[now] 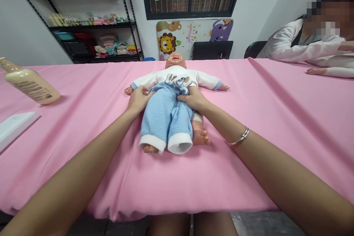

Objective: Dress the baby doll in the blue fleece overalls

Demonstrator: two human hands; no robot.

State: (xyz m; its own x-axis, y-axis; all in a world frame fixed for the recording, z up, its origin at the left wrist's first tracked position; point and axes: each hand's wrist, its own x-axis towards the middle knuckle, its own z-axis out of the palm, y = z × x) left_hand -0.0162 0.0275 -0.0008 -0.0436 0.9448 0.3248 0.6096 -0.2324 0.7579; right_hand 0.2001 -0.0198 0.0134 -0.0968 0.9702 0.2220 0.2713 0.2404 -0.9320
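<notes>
A baby doll (174, 75) lies on its back on a pink table cloth (243, 169), in a white top with blue cuffs. Blue fleece trousers (166, 118) with white cuffs cover its middle. One doll foot (149, 149) shows below the left trouser cuff. The other bare leg and foot (200, 135) lie outside the trousers, beside an empty-looking right trouser leg. My left hand (139, 99) grips the trouser waistband at the doll's hip. My right hand (193, 99) holds the waistband on the other side, with a silver bangle on that wrist.
A cream lotion bottle (30, 83) lies at the table's left, near a flat white board (15, 129). A seated person's white-sleeved arms (309, 49) rest on the far right of the table. Shelves of baby clothes (88, 25) and a black chair (212, 49) stand behind.
</notes>
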